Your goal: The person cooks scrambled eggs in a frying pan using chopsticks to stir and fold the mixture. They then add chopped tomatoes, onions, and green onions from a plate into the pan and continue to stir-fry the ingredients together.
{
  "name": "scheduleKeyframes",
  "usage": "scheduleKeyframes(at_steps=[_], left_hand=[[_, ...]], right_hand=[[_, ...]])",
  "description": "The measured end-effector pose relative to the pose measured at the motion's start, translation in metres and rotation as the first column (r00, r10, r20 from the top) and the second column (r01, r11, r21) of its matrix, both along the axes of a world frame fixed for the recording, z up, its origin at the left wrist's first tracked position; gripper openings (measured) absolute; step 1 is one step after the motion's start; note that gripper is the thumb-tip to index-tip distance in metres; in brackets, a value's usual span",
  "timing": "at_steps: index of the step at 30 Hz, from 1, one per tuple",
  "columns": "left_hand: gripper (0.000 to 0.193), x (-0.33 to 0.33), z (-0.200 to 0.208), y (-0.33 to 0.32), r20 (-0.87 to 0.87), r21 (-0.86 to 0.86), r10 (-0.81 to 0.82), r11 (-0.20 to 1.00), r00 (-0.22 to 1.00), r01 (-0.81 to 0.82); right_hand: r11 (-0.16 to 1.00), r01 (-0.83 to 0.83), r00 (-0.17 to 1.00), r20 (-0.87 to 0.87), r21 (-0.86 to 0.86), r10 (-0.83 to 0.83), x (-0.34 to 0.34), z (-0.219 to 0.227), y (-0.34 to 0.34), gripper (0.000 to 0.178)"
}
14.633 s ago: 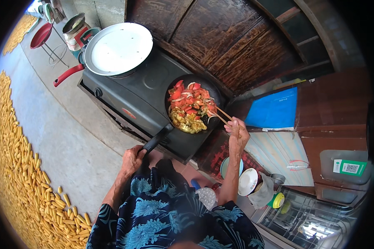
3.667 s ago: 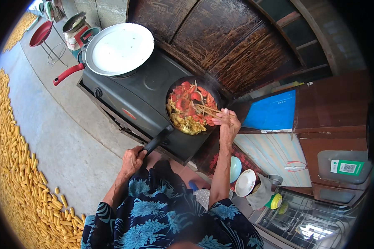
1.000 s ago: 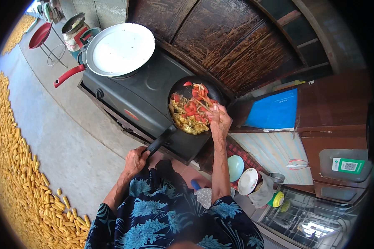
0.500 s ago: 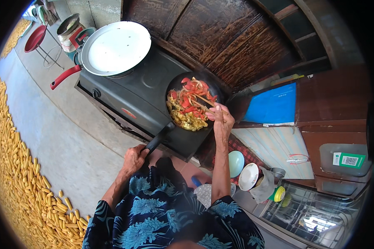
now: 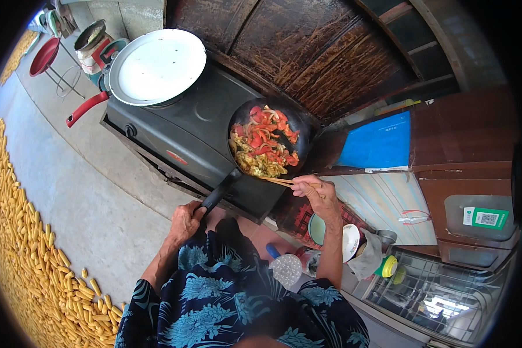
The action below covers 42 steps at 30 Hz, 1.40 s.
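Observation:
A dark frying pan sits on the black stove at its right end, holding chopped red tomato pieces and yellow scrambled egg. My left hand is closed around the pan's black handle. Wooden chopsticks are pinched in the fingers of my right hand, which is just right of the pan's near edge. Their tips reach the near rim beside the egg; whether they touch it I cannot tell.
A white lid-like pan with a red handle covers the left of the stove. Corn cobs lie spread on the floor at left. Bowls stand to my right, near a wooden cabinet holding a blue folder.
My right hand has drawn the chopsticks back from the middle of the food to the near rim, moving down and right. My left hand keeps its hold on the handle.

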<state>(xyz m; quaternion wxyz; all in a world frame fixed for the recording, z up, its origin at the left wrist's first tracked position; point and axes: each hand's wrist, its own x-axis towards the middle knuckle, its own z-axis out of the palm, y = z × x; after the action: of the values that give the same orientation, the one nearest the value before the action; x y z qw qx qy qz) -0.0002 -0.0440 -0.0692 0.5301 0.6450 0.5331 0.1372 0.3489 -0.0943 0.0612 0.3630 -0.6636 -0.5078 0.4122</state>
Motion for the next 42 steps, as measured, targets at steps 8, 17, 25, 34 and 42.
scheduleKeyframes(at_steps=[8,17,25,34,42], left_hand=[[0.027,0.0,-0.005,-0.002,-0.009,0.033,0.015,0.999,1.0,-0.015],[0.027,0.002,-0.004,-0.004,-0.019,0.024,0.042,0.999,0.999,-0.042],[0.027,0.002,-0.008,-0.007,0.01,0.017,0.071,0.997,0.997,-0.071],[0.028,0.001,-0.005,-0.004,-0.041,0.007,0.043,0.999,0.998,-0.042],[0.027,0.001,-0.007,-0.005,-0.018,0.022,0.053,0.998,0.998,-0.053]], right_hand=[[0.898,-0.186,0.952,0.298,0.4,0.065,-0.05,-0.058,0.002,0.019],[0.833,0.356,0.926,-0.042,0.423,-0.374,0.004,-0.077,0.008,0.03],[0.834,0.47,0.882,-0.124,0.288,-0.454,0.013,-0.027,-0.023,0.039],[0.956,0.226,0.972,0.026,0.187,-0.235,0.014,-0.039,-0.005,0.029],[0.838,0.325,0.944,-0.095,0.439,-0.317,-0.016,-0.093,0.049,0.021]])
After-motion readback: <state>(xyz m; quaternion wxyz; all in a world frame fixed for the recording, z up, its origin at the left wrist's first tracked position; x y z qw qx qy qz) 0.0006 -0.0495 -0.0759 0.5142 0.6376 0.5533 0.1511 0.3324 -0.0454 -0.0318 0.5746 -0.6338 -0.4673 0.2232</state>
